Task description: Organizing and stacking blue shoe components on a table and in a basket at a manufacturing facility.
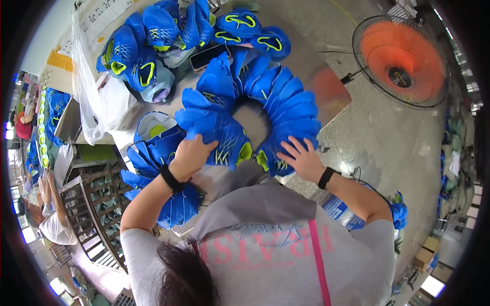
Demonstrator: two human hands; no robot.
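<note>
While both hands rest on it, the ring of blue shoe uppers [255, 107] lies fanned out on the desk [301, 56], each piece overlapping its neighbour around a bare middle. The left hand [191, 153] sits on the near left arc of that ring, fingers curled over the edge of one upper with a yellow-green lining; it looks closed around that piece, though how firmly cannot be told. The right hand [302, 158] lies on the near right arc, fingers spread flat and gripping nothing, pressing on the overlapped pieces. Both wrists carry black bands.

Judging from this, the step in hand is arranging or closing the fan: the left hand seems to be seating or lifting one upper while the right steadies the rest. The next move would call for keeping the overlap even, since a tug on one piece could drag its neighbours out of line.

Just left of the ring a second stack of blue uppers [158, 168] spills toward the desk's edge. Beyond the ring, further from the person, finished blue shoes with yellow-green trim [148, 46] are heaped together, and a dark phone [208, 55] lies between that heap and the ring. Left of the ring hangs a clear plastic bag [94, 102], with a metal rack [97, 204] below it. Well to the right of the ring an orange-bladed fan [400, 61] stands on the floor. Another person [48, 214] is at work far to the left, beyond the rack.
</note>
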